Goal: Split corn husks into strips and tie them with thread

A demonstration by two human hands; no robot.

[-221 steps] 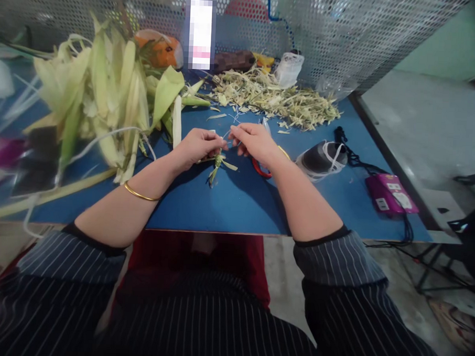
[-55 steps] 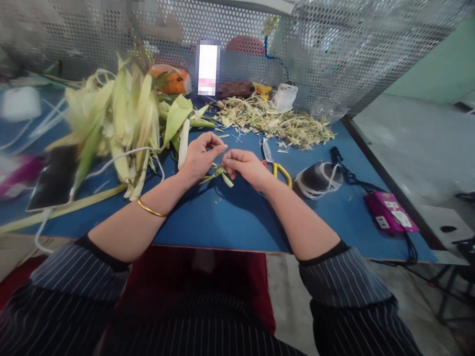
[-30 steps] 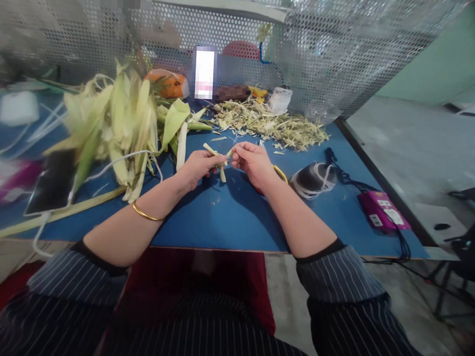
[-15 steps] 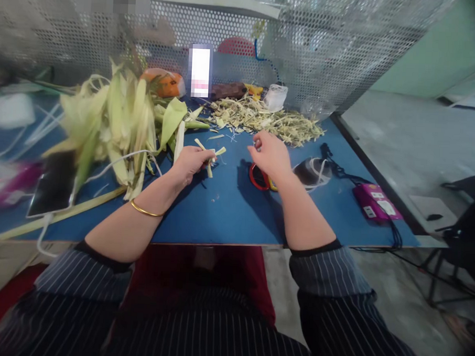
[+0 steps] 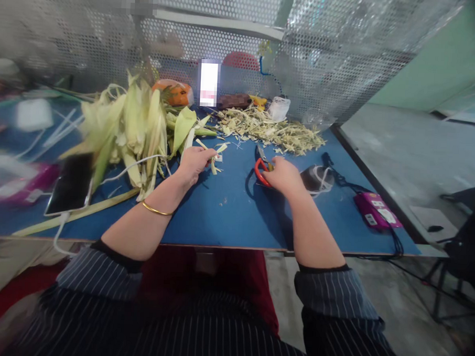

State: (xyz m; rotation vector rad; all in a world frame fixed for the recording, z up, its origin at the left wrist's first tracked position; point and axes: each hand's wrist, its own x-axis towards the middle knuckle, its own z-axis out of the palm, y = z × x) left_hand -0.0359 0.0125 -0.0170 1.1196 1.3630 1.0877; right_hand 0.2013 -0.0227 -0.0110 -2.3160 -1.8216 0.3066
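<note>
In my left hand (image 5: 195, 164), closed in a pinch, are crossed strips of pale corn husk (image 5: 214, 166) whose ends stick out past the fingertips. My right hand (image 5: 284, 176) is closed round the handles of red-handled scissors (image 5: 260, 168); their dark blades point away from me, lifted a little off the blue table. Part of the handles is hidden behind the fingers. To the left of my left hand lies a heap of whole corn husks (image 5: 135, 126). Beyond both hands spreads a pile of husk scraps (image 5: 271, 128).
A phone (image 5: 71, 184) on a white cable lies at the left. On the right are a dark round object wrapped in white cord (image 5: 318, 179) and a purple power strip (image 5: 376, 210). An orange packet (image 5: 173, 92) stands at the back against a perforated metal screen (image 5: 244, 34).
My right hand has taken hold of the scissors and raised them from the table. My left hand keeps its pinch on the husk strips. The view has shifted slightly.
</note>
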